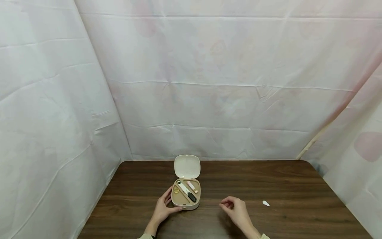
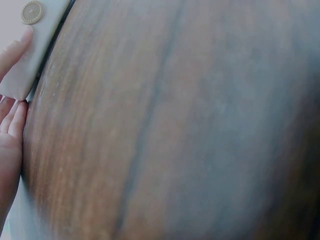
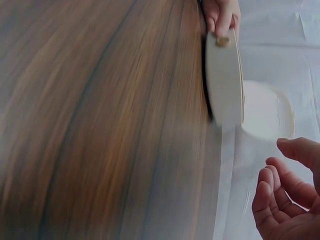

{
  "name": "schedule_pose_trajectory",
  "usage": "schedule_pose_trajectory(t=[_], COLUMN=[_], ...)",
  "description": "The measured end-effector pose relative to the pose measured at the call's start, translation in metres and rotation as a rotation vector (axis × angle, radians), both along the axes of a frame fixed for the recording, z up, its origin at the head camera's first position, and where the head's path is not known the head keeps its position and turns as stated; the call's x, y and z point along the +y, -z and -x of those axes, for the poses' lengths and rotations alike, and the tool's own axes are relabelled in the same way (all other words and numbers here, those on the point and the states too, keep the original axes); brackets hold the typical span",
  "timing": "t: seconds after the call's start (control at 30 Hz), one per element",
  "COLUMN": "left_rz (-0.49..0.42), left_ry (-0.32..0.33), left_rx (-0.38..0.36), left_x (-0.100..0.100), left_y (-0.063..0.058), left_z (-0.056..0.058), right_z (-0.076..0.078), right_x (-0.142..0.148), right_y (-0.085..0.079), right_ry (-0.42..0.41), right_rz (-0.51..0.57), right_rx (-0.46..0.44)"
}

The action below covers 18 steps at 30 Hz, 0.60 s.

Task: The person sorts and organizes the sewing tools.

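Observation:
A small cream box [image 1: 185,207] with its white lid [image 1: 187,166] raised stands on the table. My left hand [image 1: 162,209] holds it at the front left corner, fingers along the left side and thumb by the round gold button [image 2: 32,12] on the front. Inside the beige compartments lie a gold ring-like piece [image 1: 176,190], a long white tool with a black end [image 1: 191,197], and a small pink-and-white tube [image 1: 191,186] with a gold end. To the right of the box, my right hand [image 1: 237,211] hovers with loosely bent fingers and nothing visible in them.
A small white flat piece [image 1: 266,203] lies on the dark wood table [image 1: 286,182], to the right of my right hand. Pale fabric sheets [image 1: 209,99] hang behind the table and along both sides.

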<state>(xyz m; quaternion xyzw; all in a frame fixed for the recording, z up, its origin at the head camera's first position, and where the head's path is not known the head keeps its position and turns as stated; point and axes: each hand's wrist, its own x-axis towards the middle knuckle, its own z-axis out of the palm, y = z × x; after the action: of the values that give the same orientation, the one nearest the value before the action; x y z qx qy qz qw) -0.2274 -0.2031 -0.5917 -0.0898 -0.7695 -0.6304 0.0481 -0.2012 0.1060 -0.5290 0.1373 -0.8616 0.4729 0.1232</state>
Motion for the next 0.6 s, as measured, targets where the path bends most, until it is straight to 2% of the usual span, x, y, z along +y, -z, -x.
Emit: schedule_pose_trajectory(t=[0.1,0.23,0.47,0.6], left_rz=[0.0,-0.017,-0.003,-0.025], left_ry=[0.005,0.017,-0.004,0.008], left_rx=[-0.002,0.012,-0.004,0.002], left_x=[-0.003,-0.006,-0.006,-0.004], left_y=[0.005,0.006,0.008,0.005], left_z=[0.002,0.002,-0.004,-0.006], right_z=[-0.001,-0.001,0.0,0.003], right_x=[0.013,0.028,0.053,0.069], right_y=[0.0,0.0,0.004,0.005], right_ry=[0.039,0.093,0.155,0.205], right_rz=[-0.004,-0.012,-0.029,-0.054], right_rx=[-0.026,-0.061,-0.06,-0.076])
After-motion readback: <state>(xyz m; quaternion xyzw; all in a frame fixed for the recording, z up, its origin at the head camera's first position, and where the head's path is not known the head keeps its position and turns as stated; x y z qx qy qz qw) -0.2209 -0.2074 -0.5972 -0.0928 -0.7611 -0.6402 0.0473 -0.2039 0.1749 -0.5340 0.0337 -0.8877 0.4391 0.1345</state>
